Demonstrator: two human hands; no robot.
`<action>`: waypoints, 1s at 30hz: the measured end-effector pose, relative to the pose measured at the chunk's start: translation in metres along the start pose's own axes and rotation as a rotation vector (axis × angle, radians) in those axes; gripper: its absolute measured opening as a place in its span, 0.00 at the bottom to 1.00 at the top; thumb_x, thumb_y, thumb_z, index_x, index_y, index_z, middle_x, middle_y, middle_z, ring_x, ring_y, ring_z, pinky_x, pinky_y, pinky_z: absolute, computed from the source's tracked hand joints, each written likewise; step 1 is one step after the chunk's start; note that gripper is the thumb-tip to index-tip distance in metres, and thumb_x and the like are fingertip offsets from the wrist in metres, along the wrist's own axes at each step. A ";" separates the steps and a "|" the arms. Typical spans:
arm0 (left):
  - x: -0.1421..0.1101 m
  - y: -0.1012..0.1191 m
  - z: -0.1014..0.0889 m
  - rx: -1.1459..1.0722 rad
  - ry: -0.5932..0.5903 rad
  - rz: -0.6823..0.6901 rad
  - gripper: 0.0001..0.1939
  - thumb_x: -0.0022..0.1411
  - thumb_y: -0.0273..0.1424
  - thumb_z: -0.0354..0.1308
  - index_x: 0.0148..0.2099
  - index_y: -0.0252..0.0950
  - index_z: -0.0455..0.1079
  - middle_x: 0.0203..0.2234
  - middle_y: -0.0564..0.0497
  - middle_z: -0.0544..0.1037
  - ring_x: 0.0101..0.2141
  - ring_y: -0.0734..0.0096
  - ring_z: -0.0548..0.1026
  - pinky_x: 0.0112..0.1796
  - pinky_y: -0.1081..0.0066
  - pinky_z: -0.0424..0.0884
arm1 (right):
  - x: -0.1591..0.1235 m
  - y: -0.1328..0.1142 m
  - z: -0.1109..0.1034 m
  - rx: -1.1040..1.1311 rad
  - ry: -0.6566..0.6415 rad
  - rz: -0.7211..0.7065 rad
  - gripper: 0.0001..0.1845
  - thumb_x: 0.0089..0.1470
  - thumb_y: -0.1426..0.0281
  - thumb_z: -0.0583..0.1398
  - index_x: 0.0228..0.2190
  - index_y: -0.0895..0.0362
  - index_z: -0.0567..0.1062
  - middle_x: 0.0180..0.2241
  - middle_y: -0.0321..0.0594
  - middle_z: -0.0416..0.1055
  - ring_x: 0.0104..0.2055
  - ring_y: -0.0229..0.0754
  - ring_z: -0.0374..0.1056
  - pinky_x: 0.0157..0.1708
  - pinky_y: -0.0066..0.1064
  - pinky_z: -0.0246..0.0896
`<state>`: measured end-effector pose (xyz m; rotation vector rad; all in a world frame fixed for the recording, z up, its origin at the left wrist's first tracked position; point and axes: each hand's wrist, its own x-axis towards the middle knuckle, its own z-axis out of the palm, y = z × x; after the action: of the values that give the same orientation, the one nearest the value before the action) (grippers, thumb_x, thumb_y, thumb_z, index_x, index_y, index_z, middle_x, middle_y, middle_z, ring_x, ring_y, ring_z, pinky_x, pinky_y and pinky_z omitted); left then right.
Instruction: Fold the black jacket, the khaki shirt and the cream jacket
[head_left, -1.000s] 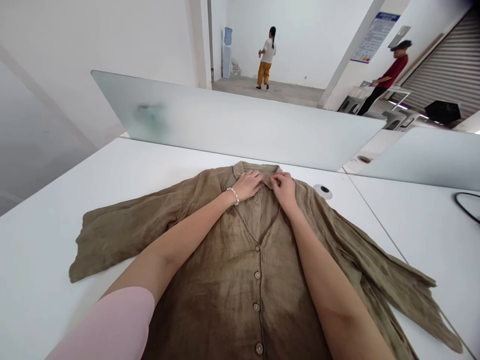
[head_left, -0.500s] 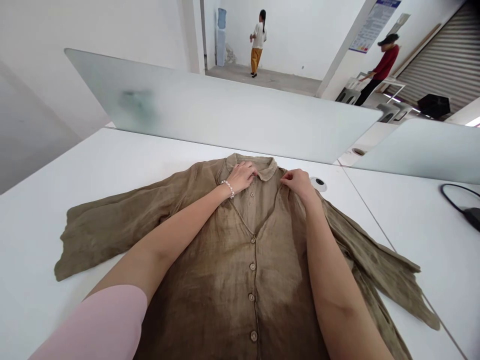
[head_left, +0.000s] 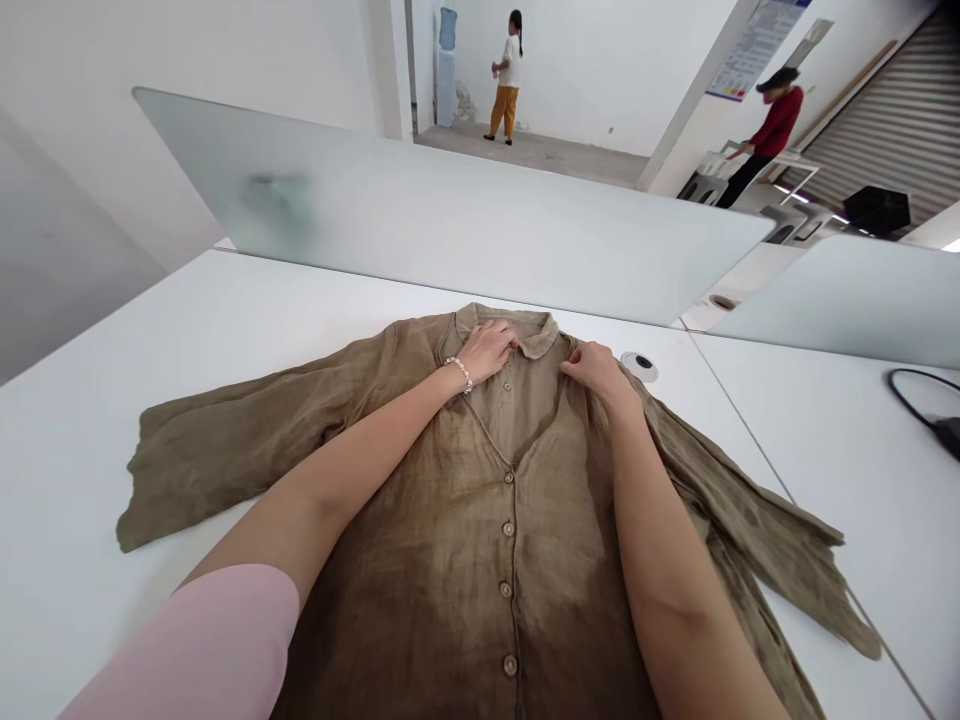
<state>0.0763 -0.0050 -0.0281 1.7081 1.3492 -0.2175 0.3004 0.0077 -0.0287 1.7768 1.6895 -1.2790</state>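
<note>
Head view looks down on a white tabletop (head_left: 247,330) where a brown long-sleeved shirt (head_left: 450,520) lies spread face up, its collar (head_left: 538,340) near the back edge and its body running out at the front of the view. One sleeve reaches toward the tabletop's left edge; the other lies over the seam (head_left: 739,420) at the right. The left hand (head_left: 486,352), with a beaded bracelet (head_left: 458,373) at the wrist, rests on the collar area, fingers bent; whether they grip cloth cannot be told. The right hand (head_left: 594,368) has thumb and fingertips together, clamped on the shirt by the neckline.

Just beside the right shoulder sits a round white fitting (head_left: 640,366). A frosted panel (head_left: 465,210) stands along the back edge, with another panel (head_left: 862,295) to its right; a black cable (head_left: 911,385) lies on the right section.

Beyond, a person in a white top (head_left: 509,75) stands near a water dispenser (head_left: 445,75). Farther right, a person in red (head_left: 776,120) leans by a white table (head_left: 799,162), near grey stools (head_left: 784,222) and a roller shutter (head_left: 877,125).
</note>
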 end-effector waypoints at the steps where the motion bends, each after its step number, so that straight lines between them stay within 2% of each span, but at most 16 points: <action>1: 0.000 0.000 0.001 -0.002 0.004 0.002 0.12 0.64 0.23 0.49 0.45 0.38 0.71 0.46 0.45 0.72 0.51 0.57 0.68 0.50 0.57 0.64 | 0.000 -0.001 0.000 -0.002 -0.002 -0.005 0.10 0.45 0.74 0.62 0.16 0.55 0.69 0.19 0.42 0.66 0.30 0.49 0.68 0.33 0.35 0.61; 6: 0.000 -0.002 0.002 -0.003 0.006 0.004 0.12 0.65 0.25 0.48 0.45 0.38 0.71 0.46 0.45 0.72 0.50 0.56 0.67 0.49 0.57 0.64 | -0.003 -0.006 0.002 0.015 -0.016 0.000 0.05 0.42 0.77 0.63 0.23 0.57 0.72 0.27 0.48 0.71 0.37 0.55 0.69 0.39 0.39 0.62; 9: 0.000 -0.001 0.001 -0.003 0.005 0.000 0.12 0.65 0.24 0.48 0.45 0.38 0.71 0.46 0.45 0.72 0.50 0.56 0.67 0.50 0.56 0.64 | -0.006 -0.009 0.003 0.072 0.015 0.021 0.11 0.39 0.82 0.60 0.29 0.59 0.71 0.33 0.51 0.72 0.42 0.58 0.69 0.43 0.41 0.62; 12: -0.001 0.000 -0.001 0.001 0.001 0.002 0.12 0.65 0.24 0.48 0.45 0.37 0.71 0.46 0.45 0.72 0.51 0.56 0.67 0.50 0.56 0.64 | -0.005 -0.009 0.003 0.189 0.051 0.053 0.14 0.37 0.83 0.59 0.29 0.58 0.69 0.34 0.50 0.72 0.44 0.59 0.68 0.46 0.44 0.62; 14: -0.001 0.001 -0.001 0.002 -0.005 0.006 0.13 0.65 0.24 0.47 0.46 0.37 0.71 0.46 0.44 0.72 0.51 0.56 0.67 0.50 0.57 0.64 | -0.002 -0.008 0.002 0.308 0.056 0.075 0.12 0.38 0.82 0.60 0.27 0.57 0.67 0.31 0.46 0.71 0.43 0.56 0.69 0.46 0.43 0.64; 17: -0.001 0.001 -0.001 0.001 -0.012 0.000 0.13 0.65 0.24 0.47 0.46 0.37 0.71 0.47 0.44 0.71 0.51 0.56 0.67 0.50 0.56 0.63 | 0.001 -0.006 0.001 0.543 0.017 0.108 0.08 0.46 0.78 0.61 0.27 0.56 0.66 0.27 0.40 0.71 0.35 0.47 0.71 0.39 0.37 0.69; 19: -0.001 0.001 -0.001 -0.002 -0.011 -0.004 0.13 0.64 0.24 0.47 0.46 0.37 0.71 0.47 0.45 0.71 0.51 0.57 0.67 0.50 0.56 0.63 | 0.001 -0.004 0.002 0.696 -0.019 0.117 0.07 0.51 0.74 0.61 0.28 0.56 0.65 0.26 0.39 0.71 0.32 0.42 0.72 0.36 0.33 0.71; 21: -0.001 0.001 -0.001 -0.002 -0.006 -0.004 0.13 0.64 0.24 0.47 0.46 0.37 0.71 0.47 0.45 0.71 0.51 0.57 0.67 0.51 0.57 0.63 | -0.001 -0.001 0.004 0.806 -0.046 0.108 0.08 0.52 0.73 0.62 0.28 0.57 0.66 0.27 0.40 0.72 0.32 0.40 0.72 0.37 0.32 0.72; 25: -0.002 0.002 -0.002 0.027 0.007 -0.002 0.13 0.65 0.24 0.47 0.46 0.37 0.70 0.47 0.45 0.71 0.52 0.58 0.67 0.51 0.57 0.62 | -0.005 0.005 0.005 0.878 -0.114 0.049 0.09 0.47 0.71 0.67 0.30 0.59 0.72 0.29 0.40 0.73 0.32 0.39 0.72 0.38 0.32 0.71; 30: -0.007 0.003 -0.007 0.115 0.063 -0.012 0.13 0.65 0.24 0.47 0.46 0.36 0.70 0.46 0.45 0.72 0.52 0.57 0.67 0.53 0.57 0.60 | 0.001 0.005 0.006 0.760 -0.180 -0.046 0.18 0.35 0.75 0.71 0.32 0.59 0.75 0.31 0.39 0.74 0.33 0.42 0.70 0.35 0.32 0.69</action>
<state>0.0730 -0.0046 -0.0178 1.8162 1.4166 -0.2547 0.3030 0.0029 -0.0343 1.9064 1.2214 -2.2312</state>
